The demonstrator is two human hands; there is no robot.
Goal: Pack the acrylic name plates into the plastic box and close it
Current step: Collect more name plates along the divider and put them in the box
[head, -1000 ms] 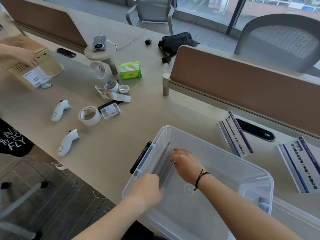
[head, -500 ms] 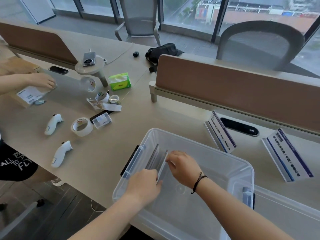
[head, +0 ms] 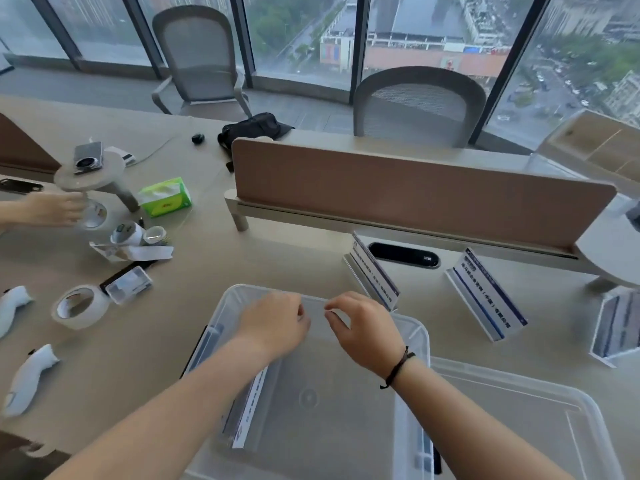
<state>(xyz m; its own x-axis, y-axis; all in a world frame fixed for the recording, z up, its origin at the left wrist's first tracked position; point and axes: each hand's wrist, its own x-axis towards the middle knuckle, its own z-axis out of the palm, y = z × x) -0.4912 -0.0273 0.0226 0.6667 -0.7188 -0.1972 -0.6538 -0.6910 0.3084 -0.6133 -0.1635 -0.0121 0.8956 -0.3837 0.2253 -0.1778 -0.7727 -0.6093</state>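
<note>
Beige tabletop point(head: 194, 327) carries everything, with a brown divider panel point(head: 408, 195) standing across its far middle. Clear plastic box point(head: 412, 341) sits open at the near edge, and its clear lid point(head: 519, 420) lies flat just beside it on the right. Both of the person's hands hover over the far rim of the box: the left hand point(head: 273, 323) has its fingers curled inward and the right hand point(head: 367, 330), with a dark cord round the wrist, has thumb and forefinger pinched toward each other — whether either grips anything I cannot tell, since nothing clearly shows between them. One acrylic name plate point(head: 247, 410) already lies inside the box along its left wall, partly under the left forearm. Three more stand on the tabletop beyond and to the right of the box: a first name plate point(head: 374, 275) just past the far right corner, a second name plate point(head: 485, 299) further right, and a third name plate point(head: 616, 327) at the right edge. On the left side of the tabletop lie a green tissue pack point(head: 165, 196) and a roll of tape point(head: 79, 306).
</note>
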